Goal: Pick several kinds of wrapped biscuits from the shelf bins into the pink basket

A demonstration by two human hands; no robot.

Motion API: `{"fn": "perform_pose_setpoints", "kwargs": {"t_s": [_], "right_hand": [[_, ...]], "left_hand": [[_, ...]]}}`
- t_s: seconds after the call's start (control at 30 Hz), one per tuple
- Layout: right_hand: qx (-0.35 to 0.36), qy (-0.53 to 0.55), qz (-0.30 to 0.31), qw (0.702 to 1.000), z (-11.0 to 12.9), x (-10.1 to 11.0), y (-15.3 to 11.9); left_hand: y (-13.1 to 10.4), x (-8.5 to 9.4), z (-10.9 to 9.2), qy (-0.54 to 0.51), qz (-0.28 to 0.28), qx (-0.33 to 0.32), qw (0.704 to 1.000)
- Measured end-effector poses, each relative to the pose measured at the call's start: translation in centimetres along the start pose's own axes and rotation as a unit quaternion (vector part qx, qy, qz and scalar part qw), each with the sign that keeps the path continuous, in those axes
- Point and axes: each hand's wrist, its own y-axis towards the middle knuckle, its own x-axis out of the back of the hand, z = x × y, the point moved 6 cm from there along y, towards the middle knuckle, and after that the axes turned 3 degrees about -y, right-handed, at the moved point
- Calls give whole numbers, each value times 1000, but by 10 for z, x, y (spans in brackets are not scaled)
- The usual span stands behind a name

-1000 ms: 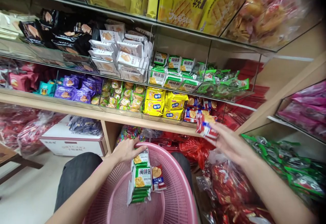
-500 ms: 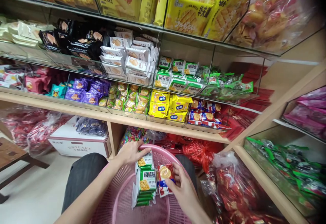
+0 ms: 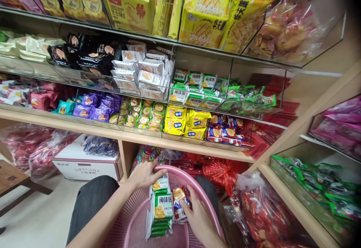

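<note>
A pink plastic basket (image 3: 194,178) sits between my knees, its side full of small holes. My left hand (image 3: 145,174) is closed over its far left rim. Inside stands a stack of green-and-white cracker packets (image 3: 162,206), with another such packet behind it, close to the left fingers. My right hand (image 3: 194,206) reaches in from the right, thumb and fingers closed on a red-and-blue biscuit packet (image 3: 178,195). This packet leans just right of the green stack; whether the two touch, I cannot tell.
Glass-fronted shelves hold yellow biscuit packets (image 3: 175,120), green-and-white packets (image 3: 194,99) and red-and-blue packets (image 3: 225,129). Below them are a white carton (image 3: 87,169) and a red plastic bag (image 3: 220,173). A wooden stool (image 3: 17,182) stands at left, a bag of red packets (image 3: 262,210) at right.
The view has tilted up slightly, so everything sits lower. My right hand has brought the red-and-blue packet a little left, nearer the green stack. My left hand stays on the rim.
</note>
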Motion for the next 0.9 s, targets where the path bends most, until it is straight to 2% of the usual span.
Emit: {"fn": "perform_pose_setpoints", "kwargs": {"t_s": [0.13, 0.3, 0.43, 0.5, 0.57, 0.7, 0.77, 0.9], "right_hand": [[-16, -112, 19, 993, 11, 0, -4], [-19, -125, 28, 992, 17, 13, -13], [30, -144, 27, 989, 19, 32, -33], [69, -182, 52, 979, 16, 31, -43], [108, -231, 105, 961, 9, 16, -50], [139, -331, 249, 899, -19, -37, -51], [137, -358, 257, 887, -28, -54, -43], [131, -343, 213, 906, -36, -67, -23]], "left_hand": [[1, 1, -2, 5, 1, 0, 1000], [2, 1, -4, -5, 4, -13, 1000], [2, 1, -2, -9, 9, -2, 1000], [3, 1, -1, -8, 7, 0, 1000], [3, 1, -2, -12, 4, -4, 1000], [3, 2, -4, -27, 10, 1, 1000], [3, 2, -5, -32, 13, 7, 999], [4, 2, -4, -34, 9, 8, 999]]}}
